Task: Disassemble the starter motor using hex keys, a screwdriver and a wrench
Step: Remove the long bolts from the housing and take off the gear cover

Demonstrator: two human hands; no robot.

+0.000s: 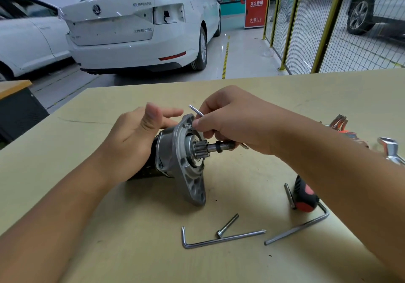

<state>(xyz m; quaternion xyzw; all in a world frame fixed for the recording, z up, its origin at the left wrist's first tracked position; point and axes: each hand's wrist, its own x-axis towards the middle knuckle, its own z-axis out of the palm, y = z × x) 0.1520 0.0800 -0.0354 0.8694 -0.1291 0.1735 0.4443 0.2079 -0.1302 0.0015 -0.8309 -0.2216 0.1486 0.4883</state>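
On the tan table, seen from the head camera, the starter motor lies on its side, flange and pinion toward the person. The left hand rests on its black body with fingers spread straight, probably to steady it. The right hand pinches a thin hex key at the flange's upper ear, apparently working a bolt. Two hex keys, a loose bolt and a screwdriver lie nearby. The key's tip and the bolt head are hidden.
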